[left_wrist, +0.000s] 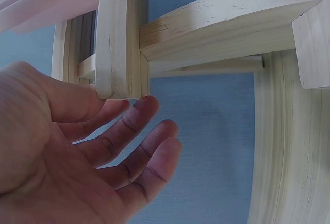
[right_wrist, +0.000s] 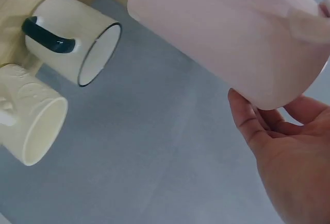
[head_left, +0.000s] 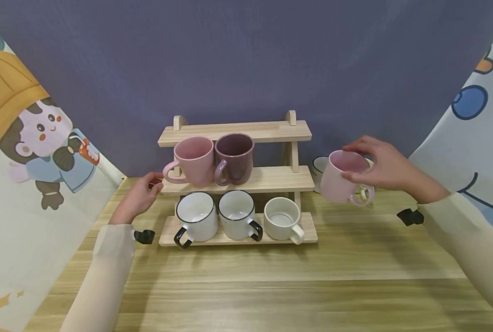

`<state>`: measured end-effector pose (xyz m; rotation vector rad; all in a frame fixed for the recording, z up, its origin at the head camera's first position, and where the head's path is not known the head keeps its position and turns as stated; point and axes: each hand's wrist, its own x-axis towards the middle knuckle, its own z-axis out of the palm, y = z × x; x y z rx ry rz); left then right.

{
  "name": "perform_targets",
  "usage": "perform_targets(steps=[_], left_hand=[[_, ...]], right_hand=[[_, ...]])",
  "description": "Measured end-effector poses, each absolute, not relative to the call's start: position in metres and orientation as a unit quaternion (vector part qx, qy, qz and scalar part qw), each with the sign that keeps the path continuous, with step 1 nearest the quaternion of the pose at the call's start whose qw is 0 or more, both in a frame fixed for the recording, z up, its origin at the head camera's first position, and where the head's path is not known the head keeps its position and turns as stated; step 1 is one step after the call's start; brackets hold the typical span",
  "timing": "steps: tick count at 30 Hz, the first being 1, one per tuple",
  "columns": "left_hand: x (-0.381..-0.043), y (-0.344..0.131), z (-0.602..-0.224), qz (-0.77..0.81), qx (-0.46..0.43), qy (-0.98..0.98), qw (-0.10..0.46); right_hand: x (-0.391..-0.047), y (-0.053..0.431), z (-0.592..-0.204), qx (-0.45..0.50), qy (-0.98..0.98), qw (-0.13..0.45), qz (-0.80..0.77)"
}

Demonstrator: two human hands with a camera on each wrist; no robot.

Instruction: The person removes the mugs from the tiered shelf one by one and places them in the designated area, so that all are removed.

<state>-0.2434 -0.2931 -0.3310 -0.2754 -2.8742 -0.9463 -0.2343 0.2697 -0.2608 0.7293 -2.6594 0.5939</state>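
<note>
My right hand (head_left: 381, 163) holds a light pink mug (head_left: 338, 182) by its rim, thumb on the near side, right of a tiered wooden rack (head_left: 267, 179). The mug is lifted and tilted, its handle pointing down right. At the left end of the middle shelf, my left hand (head_left: 140, 196) pinches the board's end with thumb and fingertips; the left wrist view shows its other fingers loosely bent below the board end (left_wrist: 118, 54). On that shelf stand a pink mug (head_left: 195, 163) and a purple mug (head_left: 235, 161).
Two black-rimmed white mugs (head_left: 197, 219) and a cream mug (head_left: 281, 220) stand on the bottom shelf. Behind the held mug, another black-rimmed mug (right_wrist: 72, 38) and a cream mug (right_wrist: 33, 113) stand on the wooden table (head_left: 246, 295). A blue-grey cloth (head_left: 246, 60) hangs behind.
</note>
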Motion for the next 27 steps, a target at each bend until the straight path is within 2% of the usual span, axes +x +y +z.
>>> perform_targets(steps=[6,16,27], left_hand=[[-0.244,-0.294,-0.331,-0.309,-0.093,-0.945,0.053],[-0.244,-0.295,-0.333,-0.307,-0.098,-0.945,0.060],[-0.243,-0.293,-0.332,-0.311,-0.097,-0.943,0.067]], right_hand=[[-0.237,0.273,-0.276,0.242,-0.938,0.133,0.210],[-0.258,0.272,-0.324,0.234,-0.943,0.101,0.216],[-0.271,0.269,-0.356,0.244,-0.936,0.127,0.220]])
